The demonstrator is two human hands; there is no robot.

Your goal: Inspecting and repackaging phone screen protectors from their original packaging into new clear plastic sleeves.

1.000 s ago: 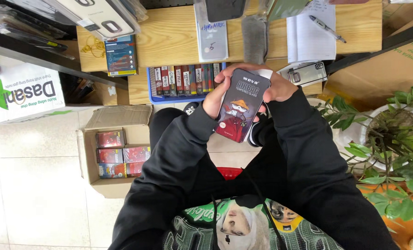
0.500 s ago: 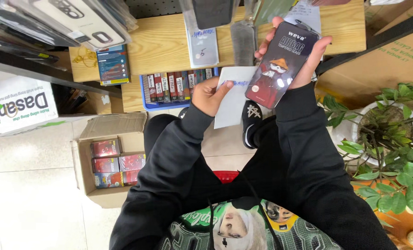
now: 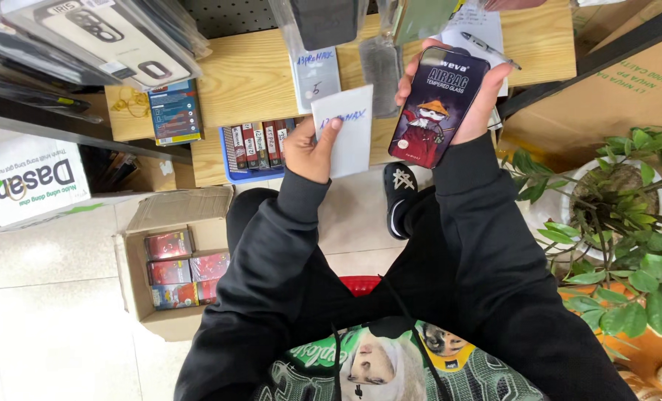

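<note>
My right hand [image 3: 487, 93] holds a dark, phone-shaped screen-protector package [image 3: 438, 106] with a cartoon figure printed on it, raised in front of the wooden shelf [image 3: 242, 74]. Just to its left, my left hand [image 3: 309, 148] grips a flat white card sleeve [image 3: 346, 130] with blue handwriting on it. The two items are apart, side by side, above my knees. Both arms wear black sleeves.
A blue tray [image 3: 260, 145] of upright packages sits on the lower shelf. An open cardboard box [image 3: 169, 260] with red packages stands on the tiled floor at left. A potted plant [image 3: 620, 215] is at right. Clear sleeves, paper and a pen lie on the shelf.
Both hands held the dark package together near my chest; now they have separated, the right lifting the package up-right while the left holds the white sleeve drawn off it.
</note>
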